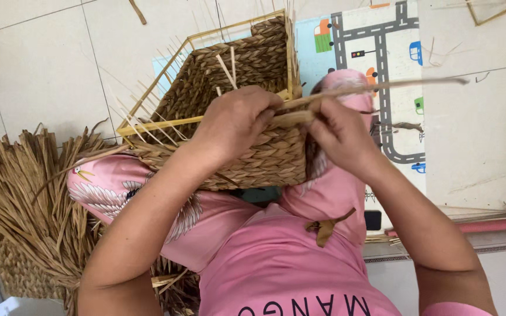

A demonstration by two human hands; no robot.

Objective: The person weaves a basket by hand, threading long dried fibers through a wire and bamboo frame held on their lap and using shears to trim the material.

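A rectangular woven basket (247, 70) of braided dry straw rests on my lap, its yellow frame rim and thin upright sticks showing at the far side. My left hand (235, 120) grips the near top edge of the basket and pinches a dry straw strand (382, 86) against the weave. My right hand (338, 131) holds the same strand close by, at the basket's right corner. The strand runs off to the right, over my pink-trousered knee.
A heap of dry straw leaves (24, 199) lies at the left on the tiled floor. A play mat with a printed road (382, 58) lies under my legs. A loose straw scrap (326, 227) sits on my lap. A pink rod (493, 225) lies at the right.
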